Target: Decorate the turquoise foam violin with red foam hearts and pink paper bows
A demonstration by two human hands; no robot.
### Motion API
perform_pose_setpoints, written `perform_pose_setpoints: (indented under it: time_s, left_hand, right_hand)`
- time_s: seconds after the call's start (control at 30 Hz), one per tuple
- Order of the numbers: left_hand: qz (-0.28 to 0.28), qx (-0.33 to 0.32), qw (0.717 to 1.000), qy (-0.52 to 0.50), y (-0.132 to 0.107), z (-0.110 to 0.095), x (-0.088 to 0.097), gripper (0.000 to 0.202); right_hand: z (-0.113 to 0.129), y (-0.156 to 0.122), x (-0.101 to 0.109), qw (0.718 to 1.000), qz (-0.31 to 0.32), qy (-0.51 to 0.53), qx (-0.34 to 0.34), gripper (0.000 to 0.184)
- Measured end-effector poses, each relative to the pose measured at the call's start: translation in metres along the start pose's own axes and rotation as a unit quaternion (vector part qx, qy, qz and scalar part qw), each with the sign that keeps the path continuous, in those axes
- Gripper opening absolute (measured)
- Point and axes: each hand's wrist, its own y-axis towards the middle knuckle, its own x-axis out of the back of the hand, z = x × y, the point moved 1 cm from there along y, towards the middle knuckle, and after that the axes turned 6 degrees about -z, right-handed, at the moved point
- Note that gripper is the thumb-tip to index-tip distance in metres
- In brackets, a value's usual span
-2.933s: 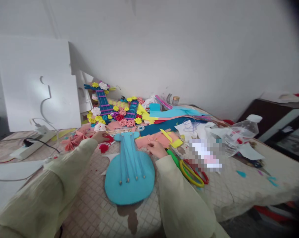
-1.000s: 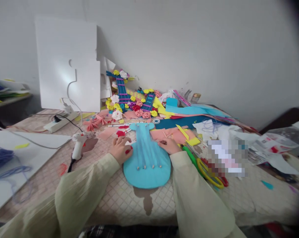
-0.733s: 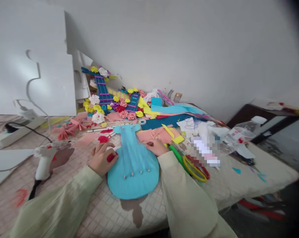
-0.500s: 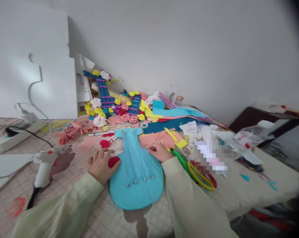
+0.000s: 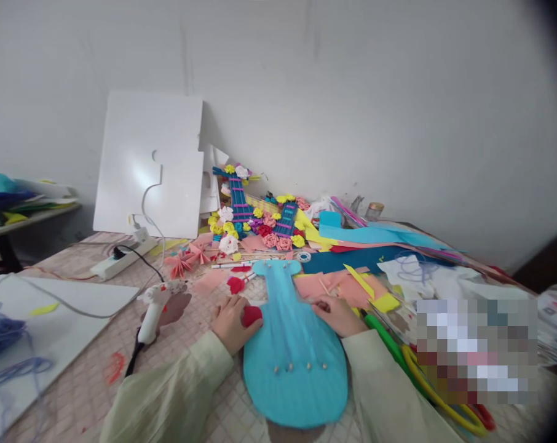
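Note:
A light-blue paper guitar (image 5: pixel 297 394) lies on the table in front of me, its neck pointing away, with thin strings running to several small pegs. At its left edge is my left hand (image 5: pixel 232 321), closed on a small red paper piece (image 5: pixel 252 316) between thumb and fingers. Across the guitar, my right hand (image 5: pixel 340 315) rests at the upper right edge of the body. Its fingers are curled together, and whatever they pinch is hidden.
A glue gun (image 5: pixel 153 307) stands left, corded towards a power strip (image 5: pixel 124 258). Decorated blue paper guitars (image 5: pixel 240 200) and paper flowers sit at the back. Green-handled scissors (image 5: pixel 384 335) lie right. Purple yarn (image 5: pixel 2 332) rests on a white board (image 5: pixel 85 301).
The view has swung left, so everything sits farther right and lower, and the yarn and white board show more. Both hands keep about the same places at the guitar.

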Motion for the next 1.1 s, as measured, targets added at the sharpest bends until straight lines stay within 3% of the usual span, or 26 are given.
perform_pose_setpoints:
  time_s: [0.17, 0.47, 0.67, 0.83, 0.93, 1.1]
  left_hand:
    - [0.014, -0.032, 0.991, -0.128, 0.002, 0.000, 0.000, 0.014]
    - [-0.038, -0.005, 0.962, -0.270, 0.005, 0.006, -0.005, 0.027]
    - [-0.052, 0.035, 0.926, -0.373, 0.008, 0.011, -0.014, 0.029]
    - [-0.044, 0.076, 0.891, -0.445, 0.010, 0.008, -0.013, 0.033]
    - [-0.036, 0.102, 0.873, -0.476, 0.009, 0.000, -0.006, 0.037]
    - [0.024, 0.127, 0.848, -0.514, -0.001, -0.030, 0.005, 0.042]
  right_hand:
    - [0.002, -0.001, 0.001, 1.000, -0.001, 0.006, -0.001, 0.023]
    - [0.011, -0.003, 0.005, 0.998, -0.033, 0.048, -0.015, 0.027]
    - [0.005, 0.003, 0.000, 0.987, -0.122, 0.093, -0.049, 0.027]
    - [0.012, 0.001, 0.006, 0.962, -0.218, 0.153, -0.051, 0.040]
    - [0.029, -0.006, 0.009, 0.961, -0.180, 0.209, -0.014, 0.039]
    - [0.068, -0.027, 0.000, 0.954, -0.025, 0.291, 0.067, 0.034]
